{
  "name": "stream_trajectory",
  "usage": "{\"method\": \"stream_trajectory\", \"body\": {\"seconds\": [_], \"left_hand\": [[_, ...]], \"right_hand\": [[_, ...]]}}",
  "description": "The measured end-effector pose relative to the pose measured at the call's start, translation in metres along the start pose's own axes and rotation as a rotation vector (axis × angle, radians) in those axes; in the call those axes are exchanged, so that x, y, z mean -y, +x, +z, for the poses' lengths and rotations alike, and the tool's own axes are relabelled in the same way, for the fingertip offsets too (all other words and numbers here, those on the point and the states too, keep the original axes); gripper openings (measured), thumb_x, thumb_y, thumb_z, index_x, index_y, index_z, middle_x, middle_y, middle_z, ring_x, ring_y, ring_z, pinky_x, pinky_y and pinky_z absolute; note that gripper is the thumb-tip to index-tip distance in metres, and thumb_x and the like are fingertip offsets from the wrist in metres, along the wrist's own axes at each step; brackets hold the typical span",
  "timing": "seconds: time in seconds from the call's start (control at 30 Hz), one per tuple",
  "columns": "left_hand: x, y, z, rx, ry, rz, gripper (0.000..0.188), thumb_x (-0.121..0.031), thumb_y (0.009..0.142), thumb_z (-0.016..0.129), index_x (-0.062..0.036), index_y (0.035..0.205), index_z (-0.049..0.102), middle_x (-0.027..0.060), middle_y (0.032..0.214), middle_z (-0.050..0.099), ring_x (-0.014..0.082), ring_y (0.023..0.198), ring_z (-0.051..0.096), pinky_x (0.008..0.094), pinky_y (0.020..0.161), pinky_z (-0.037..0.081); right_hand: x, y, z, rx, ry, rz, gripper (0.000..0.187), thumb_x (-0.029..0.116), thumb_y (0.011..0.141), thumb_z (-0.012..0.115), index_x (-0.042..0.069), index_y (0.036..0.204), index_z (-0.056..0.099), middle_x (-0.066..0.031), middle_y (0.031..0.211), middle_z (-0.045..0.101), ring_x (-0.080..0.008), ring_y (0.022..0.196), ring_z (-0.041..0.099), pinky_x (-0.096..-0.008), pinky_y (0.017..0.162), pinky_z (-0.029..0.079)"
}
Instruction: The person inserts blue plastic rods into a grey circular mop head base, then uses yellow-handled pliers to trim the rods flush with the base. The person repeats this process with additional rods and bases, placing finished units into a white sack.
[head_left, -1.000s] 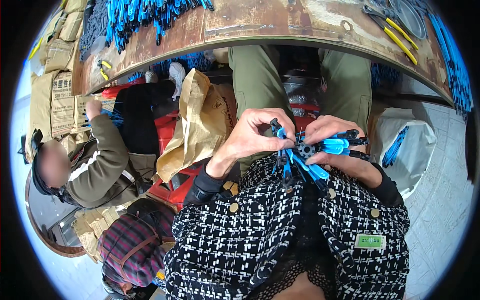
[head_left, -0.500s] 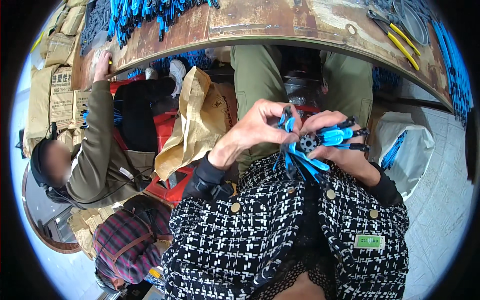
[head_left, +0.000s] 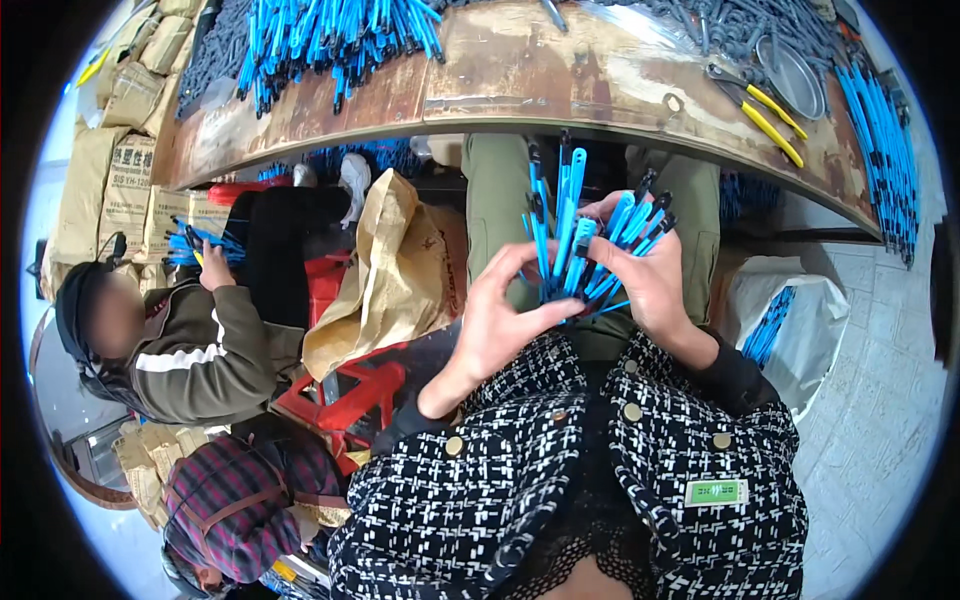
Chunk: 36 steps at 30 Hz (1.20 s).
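Observation:
A cluster of slim blue plastic arms with black ends [head_left: 577, 190] stands fanned out between my hands, over my lap. My left hand [head_left: 505, 315] is curled at its lower left side, thumb and fingers closed on the base. From the right, my right hand [head_left: 660, 285] wraps the other arms, its thumb lying across them. The arms point away from me and spread apart at the top. Their lower ends are partly hidden by my fingers.
The worn wooden table [head_left: 500, 95] carries a heap of blue arms [head_left: 330, 45], dark grey parts [head_left: 215, 60], yellow-handled pliers [head_left: 770, 115] and a round metal dish [head_left: 790, 75]. A paper sack [head_left: 385, 270] stands left, a white sack [head_left: 800, 340] right. A co-worker's hand [head_left: 214, 268] holds something yellow.
My hands have moved away from my body and turned the cluster, so the arms point away and the round black hub is hidden. The co-worker's hand left the table edge for some blue arms.

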<state>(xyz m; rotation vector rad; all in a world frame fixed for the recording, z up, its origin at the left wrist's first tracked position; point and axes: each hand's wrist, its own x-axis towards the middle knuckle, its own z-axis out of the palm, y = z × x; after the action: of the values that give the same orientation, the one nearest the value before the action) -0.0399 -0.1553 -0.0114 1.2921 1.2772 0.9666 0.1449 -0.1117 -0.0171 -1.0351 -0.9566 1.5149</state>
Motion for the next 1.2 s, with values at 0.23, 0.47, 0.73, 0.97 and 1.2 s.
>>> {"method": "stream_trajectory", "body": {"seconds": [0.23,0.47,0.73,0.97,1.2], "left_hand": [[-0.006,0.013,0.021,-0.154,0.001,0.035,0.037,-0.008,0.082,0.076,-0.0021,0.115,0.06,0.0052,0.101,0.063,0.0159,0.093,0.059,0.0312,0.087,0.047],[-0.024,0.028,0.016,0.043,0.014,-0.017,0.046,-0.012,0.092,0.072,-0.0006,0.132,0.051,0.0087,0.119,0.064,0.015,0.109,0.061,0.0323,0.094,0.048],[-0.023,0.03,0.022,-0.07,0.262,0.061,0.044,-0.02,0.08,0.083,-0.0015,0.114,0.063,0.0125,0.092,0.065,0.0269,0.084,0.062,0.0368,0.075,0.05],[-0.015,0.027,0.017,-0.044,0.026,0.021,0.028,-0.013,0.082,0.081,-0.0046,0.107,0.072,0.0081,0.091,0.068,0.0174,0.086,0.061,0.0318,0.076,0.05],[-0.038,0.033,-0.03,0.32,-0.214,-0.042,0.034,-0.007,0.085,0.079,0.0033,0.115,0.067,0.0072,0.106,0.072,0.0117,0.094,0.066,0.0289,0.086,0.053]], "right_hand": [[-0.001,-0.006,0.005,-0.063,-0.039,0.008,0.035,0.004,0.084,0.08,0.001,0.113,0.06,-0.003,0.104,0.068,-0.008,0.093,0.064,-0.026,0.085,0.053],[-0.001,-0.009,0.001,-0.029,0.04,-0.061,0.051,0.0,0.083,0.079,0.001,0.127,0.053,-0.0088,0.114,0.067,-0.0116,0.1,0.064,-0.0275,0.089,0.052],[-0.004,-0.017,-0.012,0.108,0.146,-0.141,0.072,0.052,0.102,0.047,-0.004,0.145,0.033,-0.0246,0.13,0.058,-0.0261,0.119,0.06,-0.04,0.102,0.047],[-0.002,-0.013,-0.02,0.122,0.404,0.12,0.069,0.054,0.106,0.031,-0.004,0.144,0.035,-0.0239,0.13,0.058,-0.0279,0.117,0.06,-0.0434,0.102,0.048],[-0.001,0.005,-0.04,0.377,0.217,0.362,0.02,0.007,0.095,0.066,0.001,0.114,0.06,-0.0128,0.109,0.068,-0.0221,0.097,0.07,-0.0347,0.081,0.06]]}}
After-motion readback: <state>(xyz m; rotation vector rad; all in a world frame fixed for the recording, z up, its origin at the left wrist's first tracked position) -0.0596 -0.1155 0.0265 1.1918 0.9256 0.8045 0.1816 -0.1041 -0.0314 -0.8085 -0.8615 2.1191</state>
